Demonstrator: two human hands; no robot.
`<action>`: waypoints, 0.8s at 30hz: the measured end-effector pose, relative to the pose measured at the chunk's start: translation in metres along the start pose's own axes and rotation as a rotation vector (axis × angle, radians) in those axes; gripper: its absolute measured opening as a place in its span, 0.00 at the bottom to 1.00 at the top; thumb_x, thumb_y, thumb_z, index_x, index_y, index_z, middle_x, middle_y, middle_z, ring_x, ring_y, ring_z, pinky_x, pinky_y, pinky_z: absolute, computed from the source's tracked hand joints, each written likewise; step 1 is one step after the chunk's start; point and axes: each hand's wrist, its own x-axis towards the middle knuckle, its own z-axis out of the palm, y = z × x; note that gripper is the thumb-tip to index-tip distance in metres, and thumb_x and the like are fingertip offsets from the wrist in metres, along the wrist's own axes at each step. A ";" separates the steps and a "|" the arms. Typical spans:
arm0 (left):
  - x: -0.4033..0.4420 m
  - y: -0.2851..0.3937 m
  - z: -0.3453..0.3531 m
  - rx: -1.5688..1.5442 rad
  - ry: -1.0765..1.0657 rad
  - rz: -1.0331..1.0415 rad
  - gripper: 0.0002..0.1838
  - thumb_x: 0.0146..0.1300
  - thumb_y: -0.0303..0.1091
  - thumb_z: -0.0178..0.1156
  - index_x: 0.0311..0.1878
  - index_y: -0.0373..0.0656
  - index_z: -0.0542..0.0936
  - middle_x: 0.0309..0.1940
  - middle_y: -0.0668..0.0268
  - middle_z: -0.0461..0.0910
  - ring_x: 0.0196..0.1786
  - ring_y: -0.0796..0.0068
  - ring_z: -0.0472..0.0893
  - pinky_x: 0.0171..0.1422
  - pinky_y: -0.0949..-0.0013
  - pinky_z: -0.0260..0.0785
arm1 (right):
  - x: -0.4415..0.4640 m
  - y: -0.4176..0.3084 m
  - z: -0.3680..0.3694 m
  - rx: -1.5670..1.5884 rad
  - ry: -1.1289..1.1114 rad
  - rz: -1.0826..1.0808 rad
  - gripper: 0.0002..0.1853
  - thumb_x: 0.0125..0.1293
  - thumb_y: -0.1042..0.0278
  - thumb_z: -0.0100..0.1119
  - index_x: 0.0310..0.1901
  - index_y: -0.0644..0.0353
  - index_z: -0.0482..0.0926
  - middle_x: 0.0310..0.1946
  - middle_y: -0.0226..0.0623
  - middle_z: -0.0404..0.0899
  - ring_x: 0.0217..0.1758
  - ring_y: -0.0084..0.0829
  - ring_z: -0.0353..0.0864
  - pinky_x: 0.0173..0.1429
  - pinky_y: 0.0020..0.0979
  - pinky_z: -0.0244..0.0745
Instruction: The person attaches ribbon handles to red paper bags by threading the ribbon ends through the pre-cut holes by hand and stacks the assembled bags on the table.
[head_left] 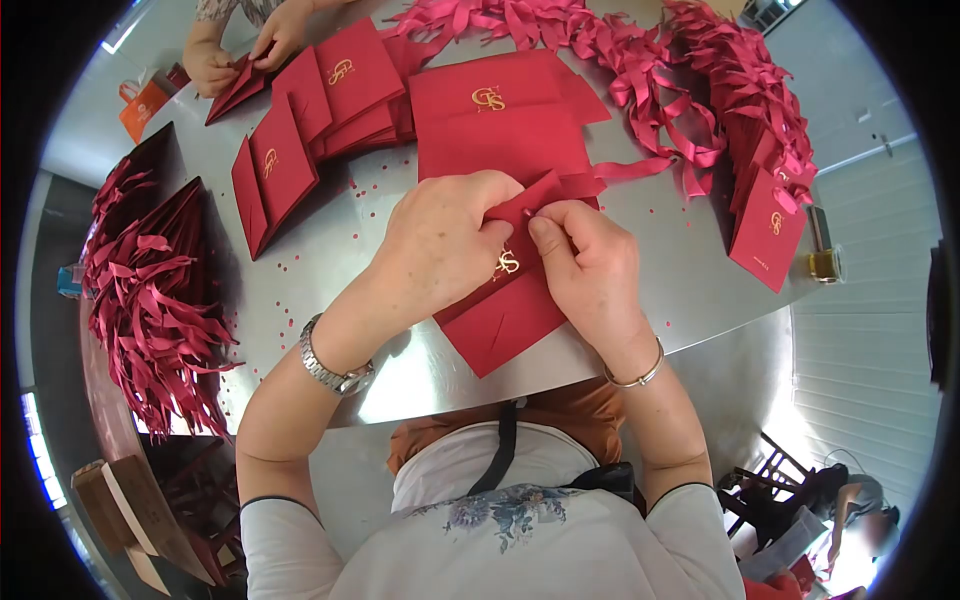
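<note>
A red paper bag (505,325) with a gold monogram lies folded flat, tilted in front of me. My left hand (445,235) is closed on its upper edge, fingers curled and thumb against the front. With thumb and forefinger, my right hand (590,255) pinches at the same edge. A tiny pink bit shows at those fingertips, too small to make out for certain. Just behind my right hand, a pink ribbon (635,169) runs in from the right toward the bag's top. Beneath and beyond lie more flat red bags (490,140).
Ribboned bags are heaped at the left (165,300) and right (770,190) of the metal table (385,190). Loose ribbons (650,80) trail along the far side. Folded bags (275,175) stand at the far left, near another person's hands (245,50). Small red paper dots are scattered about.
</note>
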 end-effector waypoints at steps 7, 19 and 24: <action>-0.012 0.004 0.011 0.116 0.053 0.126 0.06 0.55 0.24 0.56 0.37 0.39 0.79 0.31 0.54 0.82 0.39 0.49 0.81 0.42 0.49 0.72 | 0.012 -0.010 -0.018 0.061 -0.262 0.216 0.07 0.62 0.71 0.62 0.35 0.66 0.81 0.23 0.43 0.80 0.25 0.37 0.79 0.32 0.32 0.72; -0.020 0.001 0.018 0.114 0.036 0.118 0.05 0.53 0.24 0.56 0.34 0.39 0.77 0.30 0.54 0.82 0.38 0.48 0.80 0.40 0.48 0.72 | 0.009 -0.036 -0.019 -0.475 -0.317 -0.103 0.07 0.59 0.68 0.60 0.28 0.63 0.79 0.22 0.45 0.79 0.29 0.47 0.82 0.34 0.43 0.75; -0.025 0.000 0.021 0.083 0.044 0.142 0.05 0.53 0.23 0.55 0.34 0.39 0.76 0.30 0.54 0.81 0.38 0.46 0.80 0.40 0.46 0.71 | 0.018 -0.020 -0.016 -0.025 -0.445 0.208 0.11 0.60 0.64 0.56 0.30 0.63 0.81 0.29 0.48 0.82 0.34 0.51 0.82 0.42 0.47 0.76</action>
